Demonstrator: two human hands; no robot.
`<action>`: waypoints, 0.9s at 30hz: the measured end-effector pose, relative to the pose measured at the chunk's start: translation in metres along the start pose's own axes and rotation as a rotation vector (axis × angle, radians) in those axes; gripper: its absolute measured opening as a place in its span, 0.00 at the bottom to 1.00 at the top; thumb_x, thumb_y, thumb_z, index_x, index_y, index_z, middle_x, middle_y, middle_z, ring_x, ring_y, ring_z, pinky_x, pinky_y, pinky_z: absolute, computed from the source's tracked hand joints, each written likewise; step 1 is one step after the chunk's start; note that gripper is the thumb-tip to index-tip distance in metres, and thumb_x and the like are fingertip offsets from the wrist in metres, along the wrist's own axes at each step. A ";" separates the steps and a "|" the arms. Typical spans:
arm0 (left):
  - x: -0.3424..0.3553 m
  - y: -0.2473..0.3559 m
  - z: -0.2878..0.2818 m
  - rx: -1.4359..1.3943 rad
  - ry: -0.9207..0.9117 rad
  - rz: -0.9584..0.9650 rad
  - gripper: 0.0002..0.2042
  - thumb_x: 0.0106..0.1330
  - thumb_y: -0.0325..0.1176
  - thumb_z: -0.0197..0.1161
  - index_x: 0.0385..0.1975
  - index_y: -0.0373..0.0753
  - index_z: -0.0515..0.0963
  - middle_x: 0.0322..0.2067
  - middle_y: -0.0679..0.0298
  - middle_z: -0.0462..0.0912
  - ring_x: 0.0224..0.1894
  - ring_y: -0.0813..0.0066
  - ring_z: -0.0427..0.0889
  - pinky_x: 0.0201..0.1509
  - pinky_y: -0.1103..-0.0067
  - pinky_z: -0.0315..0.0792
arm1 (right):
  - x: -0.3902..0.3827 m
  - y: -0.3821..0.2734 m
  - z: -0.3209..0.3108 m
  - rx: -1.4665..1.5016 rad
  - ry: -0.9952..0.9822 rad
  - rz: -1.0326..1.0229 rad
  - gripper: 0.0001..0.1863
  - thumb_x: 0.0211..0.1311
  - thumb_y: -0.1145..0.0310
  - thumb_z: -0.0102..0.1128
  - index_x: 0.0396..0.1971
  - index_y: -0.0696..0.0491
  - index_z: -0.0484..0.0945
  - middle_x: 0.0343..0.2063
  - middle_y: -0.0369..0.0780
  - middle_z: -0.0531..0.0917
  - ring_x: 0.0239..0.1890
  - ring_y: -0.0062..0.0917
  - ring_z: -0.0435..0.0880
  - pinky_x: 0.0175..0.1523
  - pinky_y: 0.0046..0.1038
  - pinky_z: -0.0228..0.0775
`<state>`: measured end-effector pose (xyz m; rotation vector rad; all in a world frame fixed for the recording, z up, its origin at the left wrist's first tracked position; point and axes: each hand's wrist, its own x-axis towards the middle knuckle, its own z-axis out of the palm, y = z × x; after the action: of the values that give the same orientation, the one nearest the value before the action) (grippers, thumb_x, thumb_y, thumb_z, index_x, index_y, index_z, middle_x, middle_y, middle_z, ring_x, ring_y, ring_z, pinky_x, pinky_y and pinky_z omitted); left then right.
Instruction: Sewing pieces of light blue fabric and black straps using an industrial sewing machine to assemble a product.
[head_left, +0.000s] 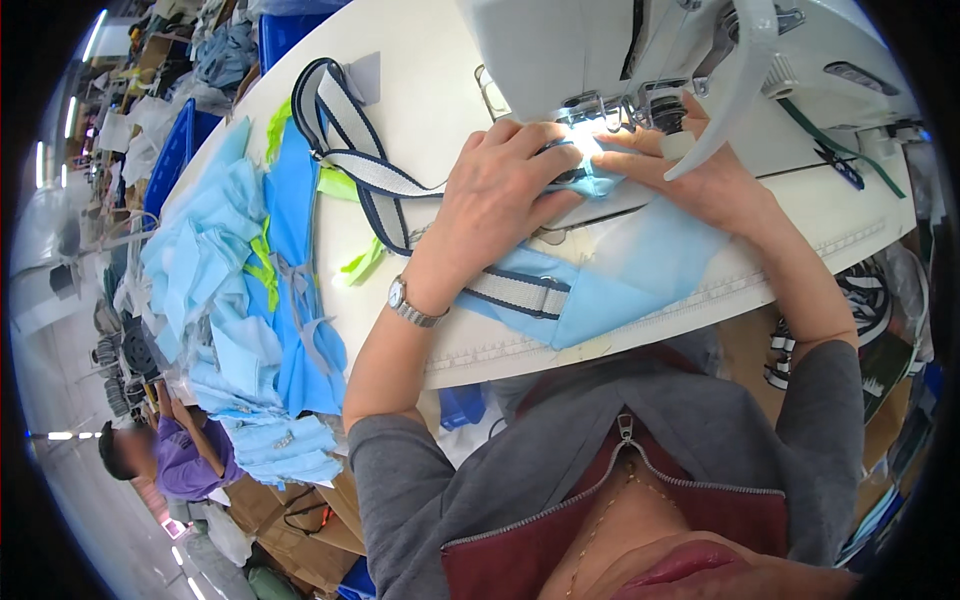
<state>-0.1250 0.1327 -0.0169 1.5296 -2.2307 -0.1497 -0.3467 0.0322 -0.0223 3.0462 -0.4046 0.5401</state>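
My left hand (pixel 505 185) lay flat with its fingers spread wide, pressing the light blue cloth (pixel 620 275) down on the white table (pixel 420 110); my right hand (pixel 690 170) pinched the same cloth with narrow fingers, just beside the needle part of the sewing machine (pixel 600 50); the two hands were almost touching at the fingertips, right under the bright little lamp.

The cloth ran long from the needle back toward my body, and its near end hung close to the table edge; a striped strap (pixel 360 165) was joined to it and looped away to my left, past my wrist with the watch (pixel 405 300); so the cloth lay under both hands, with the right hand nearer the needle and the left hand nearer the strap.

To my left sat a big pile of blue pieces (pixel 250 300), near but not touching my arm; the machine blocked the far side; there was open table between the pile and my left hand; far off on the floor side, another person (pixel 170 455) sat.
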 end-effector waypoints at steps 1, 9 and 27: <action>0.000 0.000 0.000 0.001 0.008 0.004 0.16 0.49 0.38 0.70 0.38 0.44 0.79 0.45 0.65 0.77 0.46 0.68 0.74 0.47 0.74 0.68 | 0.001 0.000 0.001 -0.009 0.000 -0.002 0.16 0.54 0.70 0.56 0.42 0.40 0.81 0.26 0.38 0.79 0.42 0.26 0.80 0.68 0.39 0.52; -0.004 0.004 -0.002 0.038 0.014 0.023 0.16 0.51 0.38 0.69 0.39 0.42 0.79 0.42 0.64 0.78 0.47 0.64 0.75 0.53 0.71 0.68 | 0.000 0.000 0.007 0.017 0.029 -0.013 0.16 0.54 0.69 0.56 0.44 0.40 0.81 0.34 0.34 0.82 0.45 0.24 0.79 0.66 0.40 0.56; -0.012 0.006 0.002 0.166 0.054 0.193 0.15 0.47 0.27 0.66 0.38 0.44 0.81 0.45 0.66 0.79 0.51 0.67 0.78 0.49 0.74 0.75 | -0.006 0.003 0.004 0.045 -0.024 -0.123 0.20 0.56 0.70 0.52 0.49 0.40 0.78 0.50 0.28 0.80 0.46 0.16 0.79 0.66 0.36 0.56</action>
<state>-0.1272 0.1454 -0.0197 1.3698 -2.3817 0.1365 -0.3516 0.0308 -0.0279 3.0963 -0.2060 0.5139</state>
